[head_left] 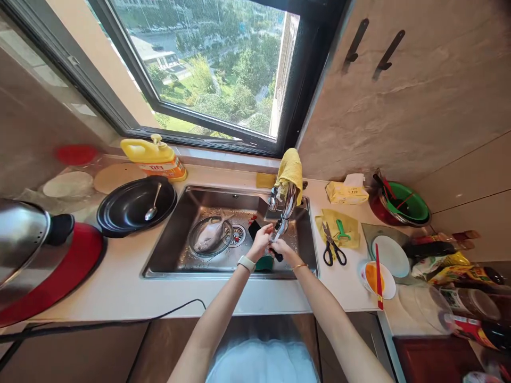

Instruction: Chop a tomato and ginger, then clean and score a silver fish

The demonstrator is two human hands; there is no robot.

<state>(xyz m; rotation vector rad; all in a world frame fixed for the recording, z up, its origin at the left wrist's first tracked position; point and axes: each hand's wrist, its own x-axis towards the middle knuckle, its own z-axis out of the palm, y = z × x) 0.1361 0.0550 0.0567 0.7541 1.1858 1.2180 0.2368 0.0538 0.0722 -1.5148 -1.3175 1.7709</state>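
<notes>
Both my hands are together over the right half of the steel sink (pixel 163 250), just below the faucet (pixel 286 210). My right hand (pixel 282 248) is closed round a black-handled tool (pixel 278 256), whose working end is hidden. Beside it, my left hand (pixel 262 239) has its fingers closed; what they hold is hidden. A dark flat piece (pixel 253 229) shows just left of these fingers, and I cannot tell whether it belongs to the tool. Under the hands lies a green object (pixel 264 263). To the left, a whole fish (pixel 211 235) rests in a clear round bowl (pixel 192 250).
A yellow cloth (pixel 290 170) drapes over the faucet. Right of the sink lie black scissors (pixel 334 250), a green peeler (pixel 342 230) and a bowl of beaten egg (pixel 389 287) with red chopsticks (pixel 378 266). A black pan (pixel 120 210) and a yellow jug (pixel 149 154) stand left.
</notes>
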